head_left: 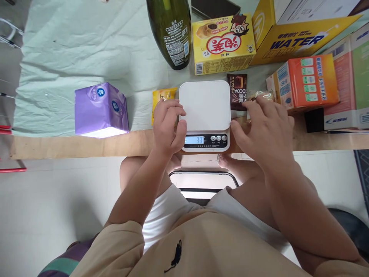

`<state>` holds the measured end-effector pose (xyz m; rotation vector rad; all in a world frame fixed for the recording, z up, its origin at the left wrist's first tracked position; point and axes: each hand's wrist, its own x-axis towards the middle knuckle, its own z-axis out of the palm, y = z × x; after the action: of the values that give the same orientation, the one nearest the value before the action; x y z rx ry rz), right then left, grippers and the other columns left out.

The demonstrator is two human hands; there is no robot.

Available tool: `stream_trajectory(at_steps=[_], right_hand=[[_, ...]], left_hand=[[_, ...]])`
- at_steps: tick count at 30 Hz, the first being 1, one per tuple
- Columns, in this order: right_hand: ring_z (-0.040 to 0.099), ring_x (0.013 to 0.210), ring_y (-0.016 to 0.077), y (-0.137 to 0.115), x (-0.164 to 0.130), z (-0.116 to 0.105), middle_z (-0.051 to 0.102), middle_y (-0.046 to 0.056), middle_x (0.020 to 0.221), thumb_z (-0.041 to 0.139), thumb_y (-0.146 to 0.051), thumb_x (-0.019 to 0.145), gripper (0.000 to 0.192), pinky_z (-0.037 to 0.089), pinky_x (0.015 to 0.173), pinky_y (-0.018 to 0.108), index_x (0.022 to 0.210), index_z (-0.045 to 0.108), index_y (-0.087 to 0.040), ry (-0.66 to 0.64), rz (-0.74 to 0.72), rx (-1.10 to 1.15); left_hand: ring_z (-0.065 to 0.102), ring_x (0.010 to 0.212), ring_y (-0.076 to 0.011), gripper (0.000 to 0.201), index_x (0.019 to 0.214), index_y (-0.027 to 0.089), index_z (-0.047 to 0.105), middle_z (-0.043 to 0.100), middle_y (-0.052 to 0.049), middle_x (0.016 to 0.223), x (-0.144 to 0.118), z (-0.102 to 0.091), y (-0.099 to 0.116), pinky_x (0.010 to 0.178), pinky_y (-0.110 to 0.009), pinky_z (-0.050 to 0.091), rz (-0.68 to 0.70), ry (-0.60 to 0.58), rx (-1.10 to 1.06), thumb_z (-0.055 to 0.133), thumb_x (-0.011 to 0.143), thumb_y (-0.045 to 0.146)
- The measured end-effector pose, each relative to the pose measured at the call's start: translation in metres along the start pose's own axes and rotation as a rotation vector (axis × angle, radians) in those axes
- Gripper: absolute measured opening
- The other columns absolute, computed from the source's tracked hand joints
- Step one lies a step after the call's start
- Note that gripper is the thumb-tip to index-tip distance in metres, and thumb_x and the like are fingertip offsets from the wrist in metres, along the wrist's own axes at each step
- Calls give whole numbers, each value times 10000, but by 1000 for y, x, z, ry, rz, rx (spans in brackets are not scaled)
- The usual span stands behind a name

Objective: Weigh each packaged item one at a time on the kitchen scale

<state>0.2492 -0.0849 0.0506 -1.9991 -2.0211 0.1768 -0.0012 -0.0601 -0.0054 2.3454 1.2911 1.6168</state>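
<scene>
A white kitchen scale (205, 105) lies at the table's front edge, its lit display (195, 139) reading 33, with nothing on its plate. My left hand (169, 125) is at the scale's left side, fingers loosely bent and thumb apart. It partly covers a yellow snack packet (164, 94). On the other side, my right hand (263, 129) is spread, its thumb close to the scale's right edge. Its fingertips reach over a clear-wrapped snack (261, 95), mostly hidden beneath them. A brown cocoa snack packet (237, 91) lies between this hand and the scale.
Left on the cloth stands a purple tissue pack (100, 109). Behind the scale are a green bottle (173, 36) and a yellow snack box (223, 44). A yellow WATER carton (296, 40), an orange box (313, 82) and a pink-green box (350, 84) line the right.
</scene>
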Motion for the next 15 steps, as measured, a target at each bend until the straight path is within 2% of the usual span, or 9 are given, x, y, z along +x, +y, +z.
stream_trajectory(at_steps=[4,7,11,15], right_hand=[[604,1196,396,3,-7,-2,702,173,1242,588,-466,953,401,499,1019,632,1265,689,-236,66,3,-34],[578,1248,391,5,-16,-5,674,161,1304,587,-416,949,376,508,1031,605,1265,683,-235,23,-26,-30],[544,1370,376,5,-24,-6,638,139,1413,573,-304,935,297,498,1135,573,1193,698,-226,-45,-110,30],[600,1327,359,2,-21,-6,662,120,1381,596,-283,894,214,508,1140,589,1061,723,-239,-9,-88,68]], left_hand=[[699,1041,-243,242,1055,272,593,693,-52,1025,0,-1,0,956,-437,547,0,7,-2,414,1097,430],[697,998,-239,226,1050,266,594,687,-51,997,1,-3,1,902,-416,547,11,12,-8,417,1090,402],[684,963,-232,239,1028,253,599,676,-54,984,1,-4,4,869,-401,548,-14,19,-29,411,1087,388],[683,973,-226,235,1014,254,601,683,-53,979,1,-5,7,882,-405,554,-37,26,-41,419,1087,384]])
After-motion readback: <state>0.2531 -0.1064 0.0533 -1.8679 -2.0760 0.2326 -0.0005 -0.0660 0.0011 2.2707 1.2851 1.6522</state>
